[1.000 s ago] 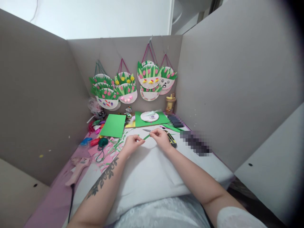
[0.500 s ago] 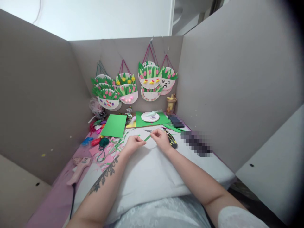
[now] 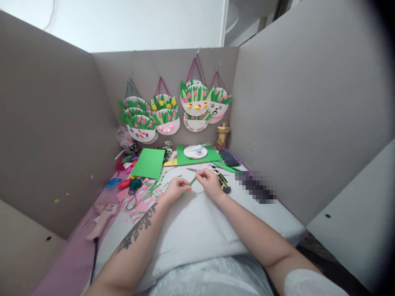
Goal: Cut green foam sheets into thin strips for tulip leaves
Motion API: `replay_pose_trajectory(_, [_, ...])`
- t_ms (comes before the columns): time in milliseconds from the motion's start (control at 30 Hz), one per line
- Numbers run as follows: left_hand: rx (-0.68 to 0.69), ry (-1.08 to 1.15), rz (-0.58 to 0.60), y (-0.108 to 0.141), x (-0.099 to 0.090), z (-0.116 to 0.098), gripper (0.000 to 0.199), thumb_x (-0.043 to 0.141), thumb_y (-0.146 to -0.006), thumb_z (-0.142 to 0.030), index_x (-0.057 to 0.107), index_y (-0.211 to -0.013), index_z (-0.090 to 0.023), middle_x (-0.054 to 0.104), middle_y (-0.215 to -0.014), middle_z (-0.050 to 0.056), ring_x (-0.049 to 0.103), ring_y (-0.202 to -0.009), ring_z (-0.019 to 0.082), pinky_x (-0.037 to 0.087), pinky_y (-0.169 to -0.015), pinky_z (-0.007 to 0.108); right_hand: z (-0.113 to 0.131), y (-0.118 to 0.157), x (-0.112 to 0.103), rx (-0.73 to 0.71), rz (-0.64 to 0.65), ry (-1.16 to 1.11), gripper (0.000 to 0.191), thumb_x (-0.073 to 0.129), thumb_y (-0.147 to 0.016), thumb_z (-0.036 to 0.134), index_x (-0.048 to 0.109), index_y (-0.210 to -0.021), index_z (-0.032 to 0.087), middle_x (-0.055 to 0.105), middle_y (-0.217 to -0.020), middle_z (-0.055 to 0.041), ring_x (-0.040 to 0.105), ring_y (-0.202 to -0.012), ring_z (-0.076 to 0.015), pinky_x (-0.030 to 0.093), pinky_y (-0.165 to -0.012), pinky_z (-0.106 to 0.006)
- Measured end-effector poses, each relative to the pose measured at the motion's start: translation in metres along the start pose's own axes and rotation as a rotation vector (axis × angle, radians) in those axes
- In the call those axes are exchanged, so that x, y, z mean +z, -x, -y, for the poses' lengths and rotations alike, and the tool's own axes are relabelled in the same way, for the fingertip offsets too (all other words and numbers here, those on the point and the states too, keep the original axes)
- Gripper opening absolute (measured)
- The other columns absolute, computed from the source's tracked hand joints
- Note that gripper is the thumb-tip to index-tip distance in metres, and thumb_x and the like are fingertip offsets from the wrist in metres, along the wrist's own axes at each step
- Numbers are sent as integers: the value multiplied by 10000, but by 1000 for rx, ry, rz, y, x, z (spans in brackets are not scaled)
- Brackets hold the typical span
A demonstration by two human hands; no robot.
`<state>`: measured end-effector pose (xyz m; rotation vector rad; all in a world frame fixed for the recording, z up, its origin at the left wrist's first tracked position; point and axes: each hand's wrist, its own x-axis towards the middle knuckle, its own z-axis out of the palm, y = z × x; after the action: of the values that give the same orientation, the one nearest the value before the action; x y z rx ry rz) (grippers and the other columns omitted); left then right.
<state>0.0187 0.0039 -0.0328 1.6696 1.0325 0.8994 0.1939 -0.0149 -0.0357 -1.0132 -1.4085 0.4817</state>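
Between my hands stretches a narrow green paper strip (image 3: 193, 181), raised a little over the white table cover. My left hand (image 3: 178, 188) pinches its lower left end. At the upper right end, the fingers of my right hand (image 3: 208, 180) are closed on the same strip. Just behind the right hand lies a pair of scissors (image 3: 191, 169), its blades pointing left and its handles partly hidden by that hand. A black-and-yellow tool (image 3: 225, 183) rests on the cover right beside my right wrist.
Green paper scraps (image 3: 154, 188) and pink cutouts (image 3: 145, 204) lie left, near dark green yarn (image 3: 135, 185) and a pink glue gun (image 3: 103, 220). Green sheets (image 3: 149, 162) and a white paper plate (image 3: 189, 153) sit behind. Decorated plate baskets (image 3: 196, 107) hang on the grey partition.
My left hand has shifted slightly right, closer to my right hand, and less of the green strip shows between them. The right hand stays nearly still.
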Motion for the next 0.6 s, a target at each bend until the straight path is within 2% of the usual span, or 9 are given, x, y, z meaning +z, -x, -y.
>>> replay_pose_trajectory(133, [19, 1, -45, 3, -1, -5, 221, 735, -565, -336, 632, -597, -142, 534, -514, -43, 414, -474, 77, 303, -482, 215, -4, -1, 2, 43, 0, -203, 201, 665, -715, 349, 600, -849, 214, 629, -814, -20, 584, -724, -159, 465, -688, -294])
replay_pose_trajectory(200, [31, 15, -74, 4, -1, -8, 261, 726, -582, -381, 633, -603, -138, 536, -529, -39, 413, -489, 78, 305, -491, 216, -4, -2, 4, 105, 62, -266, 283, 696, -679, 362, 614, -905, 213, 631, -861, -24, 586, -748, -156, 469, -696, -288])
replay_pose_trajectory(333, [51, 44, -92, 6, 1, -13, 353, 721, -588, -467, 622, -616, -129, 515, -531, -38, 396, -499, 77, 295, -490, 215, 0, -1, 6, 191, 235, -195, 168, 716, -637, 335, 653, -680, 185, 607, -660, -1, 543, -631, -142, 432, -609, -269])
replay_pose_trajectory(600, [64, 15, -126, 6, 7, -11, 386, 708, -591, -497, 629, -621, -121, 500, -513, -40, 373, -485, 72, 273, -467, 209, 5, 6, 12, 324, 223, -250, 155, 691, -625, 303, 605, -622, 175, 548, -499, 40, 432, -440, -97, 323, -444, -233])
